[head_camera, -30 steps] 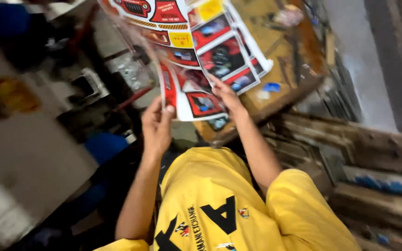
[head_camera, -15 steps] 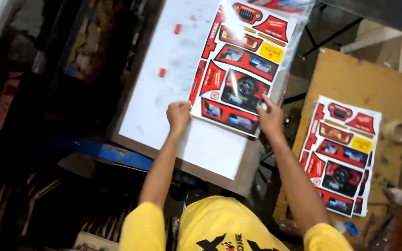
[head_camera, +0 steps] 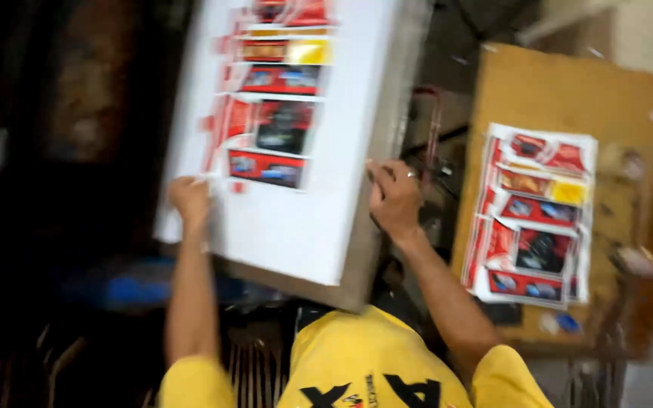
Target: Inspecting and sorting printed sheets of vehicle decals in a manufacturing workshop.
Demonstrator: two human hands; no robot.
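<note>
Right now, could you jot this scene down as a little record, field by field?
Left hand: closed at the left edge of the white board
Right hand: on the board's right edge
On the board: a red printed sheet, lying flat
Wooden table: to the right, holding a stack of similar printed sheets
Person: yellow shirt
Sharpness: blurred; each grip hard to judge

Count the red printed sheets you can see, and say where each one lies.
2. One printed sheet lies on the white board, between the left hand and right hand. The other lies on the wooden table; more may be stacked beneath.
</note>
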